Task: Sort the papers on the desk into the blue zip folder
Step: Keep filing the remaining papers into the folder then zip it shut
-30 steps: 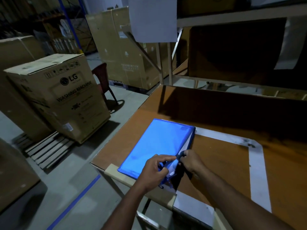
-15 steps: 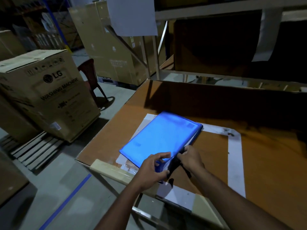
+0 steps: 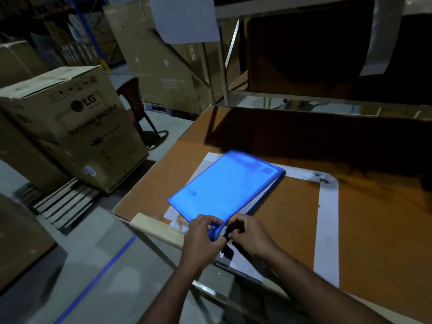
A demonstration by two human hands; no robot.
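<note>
Hands meet at the near corner of the blue zip folder (image 3: 225, 189), which lies flat on the brown surface (image 3: 374, 206) near its left front edge, tilted so its long side runs away and to the right. The left hand (image 3: 202, 237) has its grip pinched shut on the folder's near corner, thumb and fingers bunching the blue material. The right hand (image 3: 251, 232) sits just beside it, fingers curled and closed on a small dark piece at the folder's open edge; whether that is the zip pull is too dim to tell. A thin pale line of papers (image 3: 263, 199) shows along the folder's right edge, inside it. Under the folder lies a white sheet (image 3: 207, 161) whose far left corner sticks out, and white tape (image 3: 327, 230) marks a rectangle on the surface, running along the right side and across the back. A pale strip (image 3: 154, 226) covers the surface's front left edge. On the floor to the left stands a cardboard box (image 3: 77, 127) printed with "LG washing machine", resting on a wooden pallet (image 3: 63, 202). A dark red chair (image 3: 134, 99) stands behind it, and a blue floor line (image 3: 98, 279) runs diagonally below.
</note>
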